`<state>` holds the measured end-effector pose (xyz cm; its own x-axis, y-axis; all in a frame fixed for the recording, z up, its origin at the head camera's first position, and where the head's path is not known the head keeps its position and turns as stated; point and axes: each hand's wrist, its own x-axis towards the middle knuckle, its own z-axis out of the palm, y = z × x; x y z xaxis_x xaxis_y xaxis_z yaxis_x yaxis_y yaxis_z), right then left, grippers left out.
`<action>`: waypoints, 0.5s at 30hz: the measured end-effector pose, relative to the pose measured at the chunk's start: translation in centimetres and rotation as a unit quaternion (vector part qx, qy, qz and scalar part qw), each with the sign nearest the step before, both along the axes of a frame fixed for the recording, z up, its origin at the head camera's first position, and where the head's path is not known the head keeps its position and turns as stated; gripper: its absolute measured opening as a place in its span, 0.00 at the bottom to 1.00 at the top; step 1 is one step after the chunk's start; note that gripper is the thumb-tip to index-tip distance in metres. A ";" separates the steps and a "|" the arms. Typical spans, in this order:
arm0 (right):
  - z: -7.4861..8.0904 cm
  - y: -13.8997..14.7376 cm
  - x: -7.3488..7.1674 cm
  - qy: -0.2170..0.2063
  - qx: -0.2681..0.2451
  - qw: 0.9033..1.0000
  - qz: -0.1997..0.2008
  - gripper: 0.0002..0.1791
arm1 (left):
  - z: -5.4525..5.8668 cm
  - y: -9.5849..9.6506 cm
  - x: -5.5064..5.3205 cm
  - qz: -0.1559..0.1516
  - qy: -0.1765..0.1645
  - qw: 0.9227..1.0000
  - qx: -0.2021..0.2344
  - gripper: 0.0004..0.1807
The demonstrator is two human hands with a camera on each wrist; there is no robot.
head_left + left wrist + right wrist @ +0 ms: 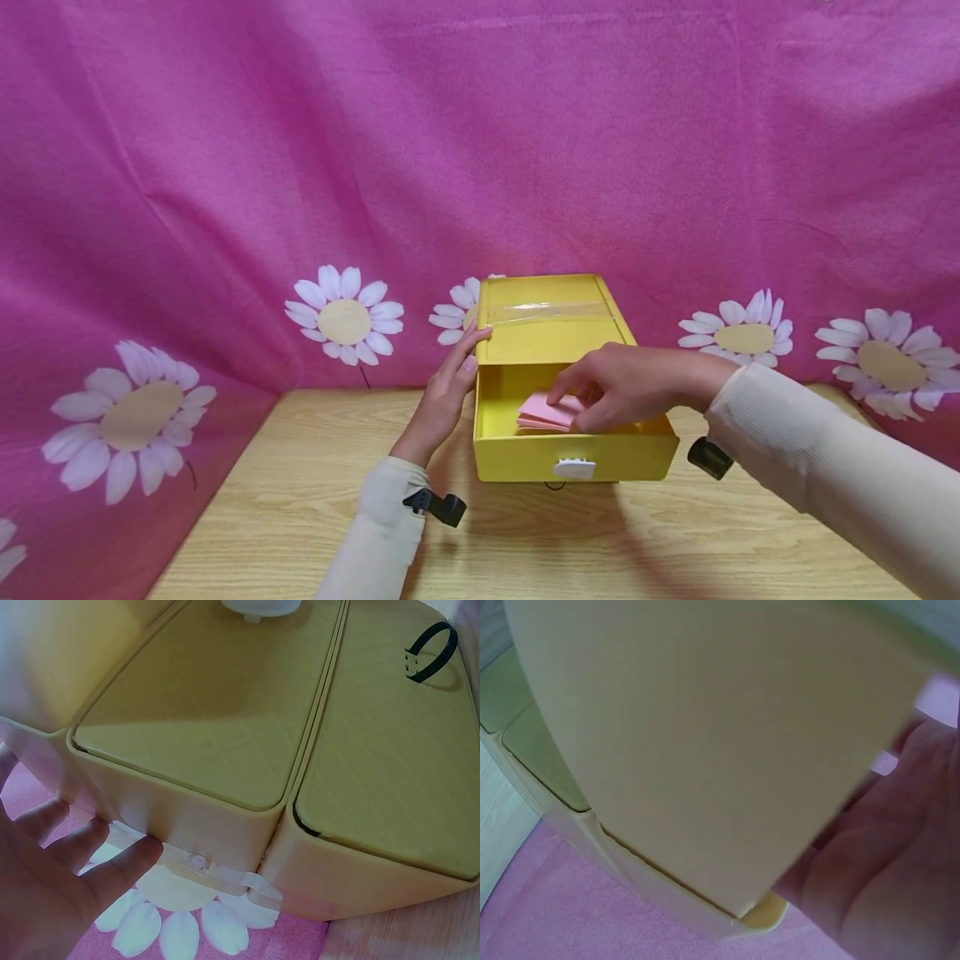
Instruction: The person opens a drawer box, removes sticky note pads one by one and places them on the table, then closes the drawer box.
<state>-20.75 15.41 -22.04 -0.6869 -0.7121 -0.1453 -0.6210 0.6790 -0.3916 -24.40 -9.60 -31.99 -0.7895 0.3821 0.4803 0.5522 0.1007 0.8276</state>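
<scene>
A yellow drawer unit (551,337) stands on the table with its top drawer (525,460) pulled out. Inside that drawer is a stack of pink paper sheets (542,410). My right hand (611,387) reaches in over the drawer's right side and holds the stack, index finger on top and thumb at its right edge. My left hand (442,400) rests against the unit's left side with fingers extended. In the right wrist view, the drawer's side wall (720,750) hides the right fingertips and the paper.
Clear tape (551,311) runs across the unit's top. A white handle (574,468) is on the pulled-out drawer's front. Lower drawers show in the left wrist view, one with a black loop handle (435,652). Behind the wooden table (300,492) hangs a pink flowered cloth (525,150).
</scene>
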 end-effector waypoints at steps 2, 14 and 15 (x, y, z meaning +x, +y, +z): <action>0.1 0.1 0.1 -0.005 0.000 1.000 -0.007 0.17 | 0.0 0.0 0.0 0.000 0.001 1.000 0.000 0.24; 1.2 0.9 1.1 -0.008 -0.012 1.000 -0.021 0.16 | -0.1 0.0 -0.1 -0.006 0.001 1.000 0.004 0.24; 1.3 1.0 1.1 -0.006 -0.014 1.000 -0.021 0.16 | -0.1 0.0 -0.1 -0.006 0.001 1.000 0.003 0.24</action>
<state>-19.61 16.36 -20.77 -0.7142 -0.6869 -0.1340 -0.5877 0.6927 -0.4181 -24.46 -9.61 -32.06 -0.7839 0.3883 0.4845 0.5551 0.0888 0.8270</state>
